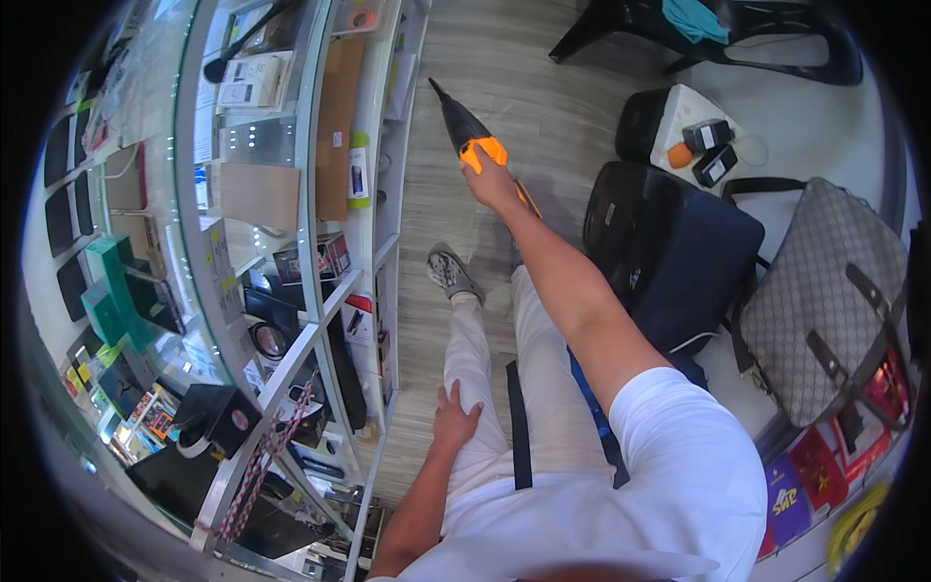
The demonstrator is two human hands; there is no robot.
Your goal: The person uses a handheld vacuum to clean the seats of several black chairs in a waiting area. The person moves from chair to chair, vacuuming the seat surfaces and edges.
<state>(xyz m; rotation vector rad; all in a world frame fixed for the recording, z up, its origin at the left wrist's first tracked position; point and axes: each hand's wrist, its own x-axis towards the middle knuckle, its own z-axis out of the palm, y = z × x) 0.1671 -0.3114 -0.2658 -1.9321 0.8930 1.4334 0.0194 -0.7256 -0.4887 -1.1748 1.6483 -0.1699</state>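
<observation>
My right arm stretches forward over the floor. My right hand (493,180) is wrapped round the orange grip of an orange-and-black handheld vacuum or blower (464,126). Its black body tapers to a narrow nozzle that points forward and left, over the wood-look floor (524,68). Part of the tool's rear is hidden behind my hand and forearm. My left hand (456,419) lies on my left trouser leg near the knee, fingers apart, with nothing in it. One grey patterned shoe (451,272) stands on the floor below the nozzle.
A glass display case (184,194) with stocked shelves (339,175) runs along my left. On the right are a dark bag or case (659,252), a white box (684,105) with small items, a checked handbag (824,291) and a black plastic stool (776,15).
</observation>
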